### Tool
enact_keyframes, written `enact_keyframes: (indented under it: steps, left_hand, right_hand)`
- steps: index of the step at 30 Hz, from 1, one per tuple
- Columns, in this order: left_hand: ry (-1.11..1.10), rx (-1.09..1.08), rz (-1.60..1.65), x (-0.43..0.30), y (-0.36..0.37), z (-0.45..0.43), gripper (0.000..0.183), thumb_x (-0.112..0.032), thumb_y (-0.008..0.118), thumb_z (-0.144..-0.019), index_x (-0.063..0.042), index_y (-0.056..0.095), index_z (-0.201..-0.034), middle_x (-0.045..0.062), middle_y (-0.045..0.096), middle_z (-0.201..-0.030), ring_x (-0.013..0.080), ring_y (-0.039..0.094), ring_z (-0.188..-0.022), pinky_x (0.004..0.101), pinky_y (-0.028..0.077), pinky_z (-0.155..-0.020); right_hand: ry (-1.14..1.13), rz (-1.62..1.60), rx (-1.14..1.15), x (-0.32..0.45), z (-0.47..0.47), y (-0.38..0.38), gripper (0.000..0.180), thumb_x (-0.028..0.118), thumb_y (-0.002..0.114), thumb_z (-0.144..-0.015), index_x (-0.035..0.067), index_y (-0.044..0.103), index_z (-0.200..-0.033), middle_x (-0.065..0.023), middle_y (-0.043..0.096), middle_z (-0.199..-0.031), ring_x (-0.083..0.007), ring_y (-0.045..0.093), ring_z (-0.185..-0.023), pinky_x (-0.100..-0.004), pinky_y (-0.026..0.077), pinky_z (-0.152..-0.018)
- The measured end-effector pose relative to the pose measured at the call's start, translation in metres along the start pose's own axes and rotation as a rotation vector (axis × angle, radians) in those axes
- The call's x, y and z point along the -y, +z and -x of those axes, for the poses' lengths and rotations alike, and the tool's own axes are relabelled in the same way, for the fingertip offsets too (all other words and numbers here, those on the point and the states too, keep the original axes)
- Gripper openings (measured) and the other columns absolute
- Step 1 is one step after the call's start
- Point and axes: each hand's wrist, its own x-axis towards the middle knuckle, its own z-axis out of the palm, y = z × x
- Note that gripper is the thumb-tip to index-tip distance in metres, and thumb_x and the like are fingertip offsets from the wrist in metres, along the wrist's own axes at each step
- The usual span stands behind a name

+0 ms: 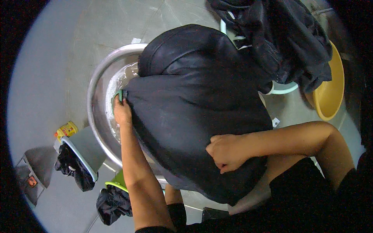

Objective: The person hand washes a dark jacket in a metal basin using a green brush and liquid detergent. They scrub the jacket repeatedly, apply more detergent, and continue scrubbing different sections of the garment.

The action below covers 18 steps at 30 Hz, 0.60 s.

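Note:
A large black garment [192,96] lies spread over a wide metal basin [91,87], hiding much of it. Soapy water [112,87] shows along the basin's left side. At the garment's left edge, my left hand [121,112] grips a green object, only partly visible, over the foam. My right hand [225,153] rests closed on the lower right of the garment; whether it pinches the fabric is hidden.
Dark clothes [276,38] heap over containers at upper right, beside a yellow basin [330,90]. At lower left are a bucket [87,148] and a green container [118,180] with dark clothes, plus a yellow bottle [67,129]. Another person's arm [174,195] shows below the basin.

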Motion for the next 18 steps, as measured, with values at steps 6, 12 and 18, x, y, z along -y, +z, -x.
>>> enact_keyframes:
  steps: [6, 12, 18]
  left_hand:
    - [0.491, 0.054, 0.102, -0.086, -0.029, 0.152, 0.055, 0.001, 0.066, -0.081, -0.007, 0.055, -0.135, 0.024, 0.053, -0.137, 0.0430, 0.052, -0.123, 0.0466, 0.040, -0.105]
    - [0.154, -0.073, 0.084, -0.005, 0.028, 0.045, 0.041, -0.015, 0.059, -0.092, -0.006, 0.054, -0.132, 0.024, 0.052, -0.137, 0.0419, 0.048, -0.128, 0.0448, 0.039, -0.106]
    - [-0.009, 0.023, 0.237, 0.010, 0.007, 0.000, 0.044, -0.023, 0.056, -0.096, -0.003, 0.053, -0.135, 0.022, 0.059, -0.129, 0.0371, 0.058, -0.118, 0.0399, 0.042, -0.101]
  right_hand:
    - [0.058, -0.043, -0.067, -0.010, 0.014, 0.012, 0.021, 0.036, 0.070, -0.080, 0.017, 0.078, -0.078, -0.0028, 0.063, -0.084, -0.0210, 0.055, -0.092, -0.0358, 0.041, -0.084]
    - [0.058, 0.035, -0.070, -0.002, 0.008, 0.004, 0.020, 0.036, 0.071, -0.079, 0.018, 0.078, -0.077, -0.0016, 0.062, -0.085, -0.0203, 0.054, -0.093, -0.0354, 0.041, -0.083]
    - [0.107, -0.068, -0.091, -0.005, 0.010, 0.006, 0.019, 0.035, 0.071, -0.079, 0.018, 0.077, -0.075, 0.0002, 0.062, -0.084, -0.0197, 0.054, -0.095, -0.0355, 0.041, -0.083]
